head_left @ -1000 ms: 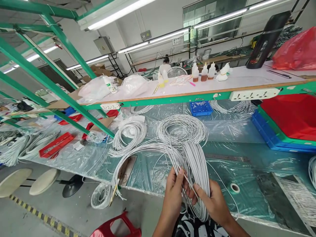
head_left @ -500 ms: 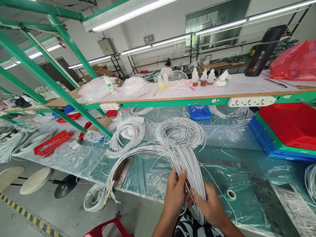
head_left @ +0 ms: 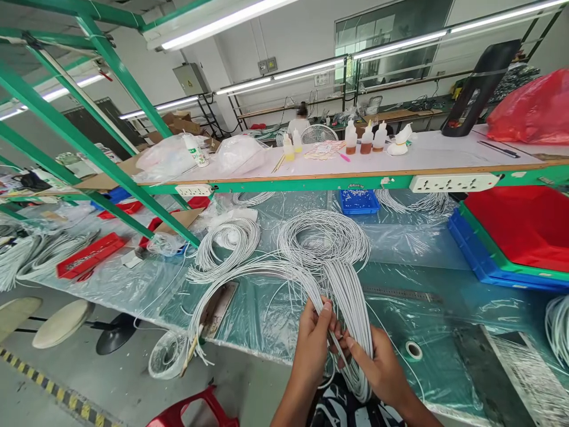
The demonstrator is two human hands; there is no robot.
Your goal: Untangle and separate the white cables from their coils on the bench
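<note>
We hold the bundle of white wires (head_left: 351, 308) upright-tilted: our left hand (head_left: 313, 347) pinches strands near its top, our right hand (head_left: 380, 370) cradles it, fingers curled.

Two hands: a left hand (head_left: 313, 350) and a right hand (head_left: 382, 370), with one wire bundle (head_left: 351, 296) between them. Two round coils lie on the tabletop (head_left: 422, 261), the left coil (head_left: 229, 237) and the right coil (head_left: 324, 237). Perhaps two more sit behind, half hidden under the shelf (head_left: 444, 148). Three squeeze bottles (head_left: 367, 136) stand together. Two power strips (head_left: 453, 182), one tape roll (head_left: 413, 350), one blue tray (head_left: 358, 201).
</note>
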